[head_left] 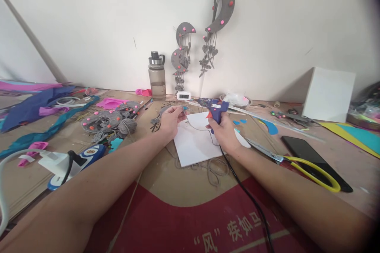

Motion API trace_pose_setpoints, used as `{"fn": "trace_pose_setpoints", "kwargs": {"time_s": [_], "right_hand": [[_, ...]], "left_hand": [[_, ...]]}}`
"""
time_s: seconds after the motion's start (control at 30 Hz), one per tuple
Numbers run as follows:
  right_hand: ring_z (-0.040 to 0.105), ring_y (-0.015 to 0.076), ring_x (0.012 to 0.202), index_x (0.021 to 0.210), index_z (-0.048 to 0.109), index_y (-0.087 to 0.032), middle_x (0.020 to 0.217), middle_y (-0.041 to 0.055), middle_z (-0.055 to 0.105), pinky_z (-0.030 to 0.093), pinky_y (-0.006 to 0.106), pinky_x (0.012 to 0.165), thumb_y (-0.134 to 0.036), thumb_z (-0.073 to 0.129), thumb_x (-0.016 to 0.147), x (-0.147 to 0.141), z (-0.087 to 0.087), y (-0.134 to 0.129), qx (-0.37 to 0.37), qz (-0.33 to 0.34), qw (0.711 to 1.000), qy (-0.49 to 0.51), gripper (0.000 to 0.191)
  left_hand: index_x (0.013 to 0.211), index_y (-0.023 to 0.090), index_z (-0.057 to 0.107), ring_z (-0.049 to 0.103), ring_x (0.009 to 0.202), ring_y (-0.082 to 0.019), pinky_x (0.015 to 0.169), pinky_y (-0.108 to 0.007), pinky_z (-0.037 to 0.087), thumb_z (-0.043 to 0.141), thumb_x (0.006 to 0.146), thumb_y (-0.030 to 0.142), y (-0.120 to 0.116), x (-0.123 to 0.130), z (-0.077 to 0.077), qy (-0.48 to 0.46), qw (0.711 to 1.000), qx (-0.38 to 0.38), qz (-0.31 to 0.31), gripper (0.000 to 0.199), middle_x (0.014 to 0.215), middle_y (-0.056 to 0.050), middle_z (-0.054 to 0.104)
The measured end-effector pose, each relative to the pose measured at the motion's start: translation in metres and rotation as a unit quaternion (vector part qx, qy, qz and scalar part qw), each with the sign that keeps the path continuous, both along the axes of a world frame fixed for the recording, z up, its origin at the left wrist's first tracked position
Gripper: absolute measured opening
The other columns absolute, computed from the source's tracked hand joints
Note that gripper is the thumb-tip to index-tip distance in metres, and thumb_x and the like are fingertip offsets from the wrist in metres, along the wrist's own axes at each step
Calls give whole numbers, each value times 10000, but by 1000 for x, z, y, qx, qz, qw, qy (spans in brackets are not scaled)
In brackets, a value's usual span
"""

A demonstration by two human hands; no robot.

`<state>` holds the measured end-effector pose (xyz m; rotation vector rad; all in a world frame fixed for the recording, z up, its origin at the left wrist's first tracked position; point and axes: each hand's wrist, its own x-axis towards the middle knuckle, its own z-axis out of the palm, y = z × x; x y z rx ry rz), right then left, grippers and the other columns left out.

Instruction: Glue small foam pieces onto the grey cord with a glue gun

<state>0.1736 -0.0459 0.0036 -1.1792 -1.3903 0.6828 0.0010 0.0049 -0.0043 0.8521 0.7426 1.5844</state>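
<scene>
Head view has the white sheet (192, 148) below both hands, the blue glue gun (216, 111) wrapped in the right hand (228, 134), nozzle leftward, and grey yarn (198, 128) pinched by the nearer left hand (171, 121), trailing rightward.

“风” 疾如马 on red cardboard (166, 227), seemingly 350 on white display (184, 96)
</scene>
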Motion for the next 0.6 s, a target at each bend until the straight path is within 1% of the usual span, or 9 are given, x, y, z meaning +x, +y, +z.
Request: {"fn": "trace_pose_setpoints", "kwargs": {"time_s": [0.07, 0.1, 0.17, 0.27, 0.33, 0.4, 0.6], "right_hand": [[605, 143, 792, 1048, 457, -197, 1051, 66, 601, 532, 292, 639, -357, 536, 791, -5, -1, -4, 12, 50, 998, 18, 313], [602, 142, 811, 1078, 439, -202, 1079, 70, 601, 535, 287, 632, -347, 521, 804, -6, -2, -6, 18, 71, 997, 18, 321], [593, 132, 776, 1119, 415, -211, 1082, 63, 609, 526, 282, 609, -329, 489, 831, -8, -2, -10, 32, 95, 995, -3, 321], [558, 121, 673, 1088, 450, -198, 979, 47, 629, 492, 298, 623, -307, 458, 856, -7, -1, -14, 54, 89, 991, -81, 256], [548, 134, 659, 1061, 477, -187, 900, 44, 631, 471, 320, 663, -299, 448, 865, -5, 0, -16, 64, 74, 986, -134, 228], [553, 152, 671, 1062, 479, -185, 855, 43, 628, 457, 334, 691, -296, 444, 870, -4, -1, -16, 70, 64, 981, -167, 224], [569, 171, 676, 1058, 454, -186, 887, 64, 635, 450, 327, 684, -287, 453, 866, -5, -1, -16, 69, 53, 976, -201, 217]], "left_hand": [[710, 142, 572, 631, 642, -126, 631, -262, 486, 748, 624, 232, -1, 0, 1, -3, 1000, -2, 2, 216, 683, -4, 622], [713, 141, 573, 631, 639, -124, 635, -263, 487, 744, 626, 228, -1, 0, 1, -4, 1000, -2, 3, 211, 690, -7, 627], [712, 142, 570, 632, 637, -125, 641, -264, 486, 737, 632, 221, -1, 0, 2, -5, 1000, 2, 3, 202, 694, -10, 631], [695, 150, 554, 637, 648, -129, 646, -262, 485, 737, 634, 213, -1, 0, 2, -4, 1000, 3, 2, 204, 677, -8, 628], [696, 154, 553, 638, 652, -131, 645, -260, 484, 738, 634, 213, -1, 0, 2, -4, 1000, -1, 3, 203, 669, -7, 630], [693, 155, 555, 636, 652, -131, 640, -255, 482, 738, 633, 213, -1, 0, 2, -3, 1000, 0, 2, 201, 662, -9, 632], [681, 151, 549, 634, 650, -128, 653, -257, 490, 751, 622, 217, -1, 0, 2, -3, 1000, 1, -1, 221, 653, -13, 632]]}}
